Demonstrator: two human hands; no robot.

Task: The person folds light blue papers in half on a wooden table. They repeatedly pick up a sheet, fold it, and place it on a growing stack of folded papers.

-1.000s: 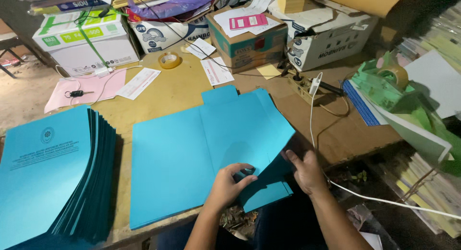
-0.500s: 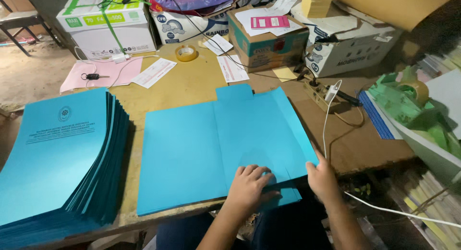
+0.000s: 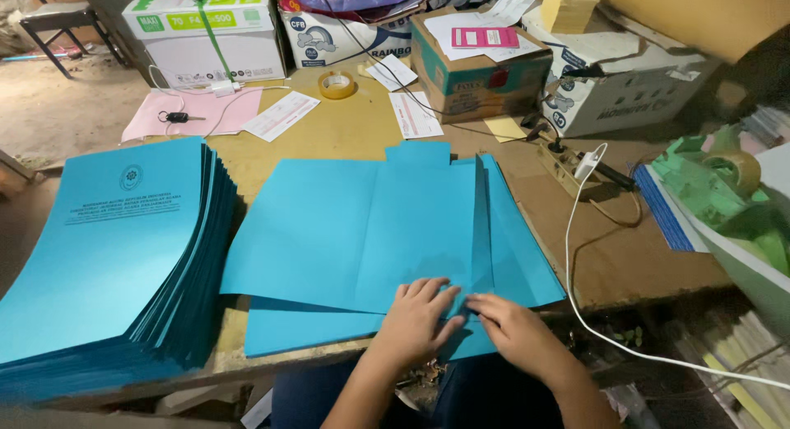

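Two hands rest on the blue folder (image 3: 370, 231) at the near edge of the table (image 3: 346, 132). My left hand (image 3: 415, 318) lies flat with its fingers spread out, pressing the paper down and holding nothing. My right hand (image 3: 518, 330) sits just beside it, and its fingertips (image 3: 481, 301) pinch the bottom of a narrow flap that stands up along the fold.

I see the folder lying open on a brown table, on top of more blue sheets that stick out under it. The floor past the far left corner is bare and dusty.

Right by the folder's left edge sits a tall stack of printed blue covers (image 3: 107, 248), so there is little room there. On the right, a white cable (image 3: 576, 256) hangs over the table edge near my right hand. Behind the folder I see some free table, then a tape roll (image 3: 337, 85), a pink sheet (image 3: 193, 112) with a key on it, and cardboard boxes (image 3: 481, 62) along the back.

The folder is bright blue, smooth and plain, with a small tab at its top edge.
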